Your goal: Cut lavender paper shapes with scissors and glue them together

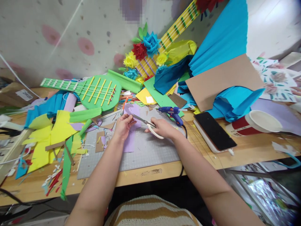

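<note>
My right hand [162, 127] is closed around the white handles of a pair of scissors [154, 129], whose dark blades point left toward my other hand. With fingers pinched, my left hand [124, 126] holds a piece of purple paper [131, 110] at the blades. Another strip of purple paper [129, 142] lies beneath on the grey cutting mat [150, 157]. Just right of the scissors rests a blue glue gun [172, 113] with a black cord. Exactly where the blades meet the paper is hard to make out.
A green paper lute [101, 94] lies back left; a yellow one with paper flowers [145, 64] leans on the wall. Yellow paper [61, 127] and scraps cover the left side. A phone [215, 131], paper cup [255, 122], cardboard [223, 81] and blue crepe paper [235, 102] stand right.
</note>
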The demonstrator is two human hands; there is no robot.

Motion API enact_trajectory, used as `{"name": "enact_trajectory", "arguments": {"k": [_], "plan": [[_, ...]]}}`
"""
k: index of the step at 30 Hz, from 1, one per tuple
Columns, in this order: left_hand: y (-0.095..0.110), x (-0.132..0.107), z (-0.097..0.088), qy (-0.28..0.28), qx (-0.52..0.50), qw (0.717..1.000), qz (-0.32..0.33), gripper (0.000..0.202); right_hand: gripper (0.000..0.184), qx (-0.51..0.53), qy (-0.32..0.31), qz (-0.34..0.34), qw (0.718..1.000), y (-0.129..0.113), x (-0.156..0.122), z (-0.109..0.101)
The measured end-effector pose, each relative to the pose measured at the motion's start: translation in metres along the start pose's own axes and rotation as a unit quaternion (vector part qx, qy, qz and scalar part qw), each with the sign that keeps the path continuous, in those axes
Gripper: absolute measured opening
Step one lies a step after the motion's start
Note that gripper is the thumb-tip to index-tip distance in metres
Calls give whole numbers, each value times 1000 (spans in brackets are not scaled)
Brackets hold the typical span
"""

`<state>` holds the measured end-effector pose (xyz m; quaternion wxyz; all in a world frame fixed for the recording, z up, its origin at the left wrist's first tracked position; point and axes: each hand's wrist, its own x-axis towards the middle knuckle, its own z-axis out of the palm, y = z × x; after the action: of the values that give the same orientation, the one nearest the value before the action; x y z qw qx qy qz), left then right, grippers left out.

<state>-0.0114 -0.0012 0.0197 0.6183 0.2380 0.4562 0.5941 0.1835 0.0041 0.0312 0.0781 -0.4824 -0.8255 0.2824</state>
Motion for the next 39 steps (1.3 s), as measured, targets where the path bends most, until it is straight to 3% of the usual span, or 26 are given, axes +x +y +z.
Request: {"name": "enact_trajectory", "arguments": {"k": [12, 21, 27, 34, 39], "plan": [[-8, -8, 11, -25, 7, 1000, -12, 20, 52, -21, -37, 12, 999, -3, -6, -9], [-15, -7, 14, 23, -3, 1000, 0, 17, 54, -26, -16, 21, 999, -10, -5, -2], [-17, -9, 16, 24, -15, 1000, -7, 19, 52, -23, -2, 25, 999, -11, -5, -3], [-17, -12, 19, 42, -1, 999, 20, 20, 57, -30, -41, 19, 999, -5, -7, -5], [-17, -9, 16, 62, 14, 997, 39, 17, 57, -26, -34, 36, 998, -9, -7, -5]]}}
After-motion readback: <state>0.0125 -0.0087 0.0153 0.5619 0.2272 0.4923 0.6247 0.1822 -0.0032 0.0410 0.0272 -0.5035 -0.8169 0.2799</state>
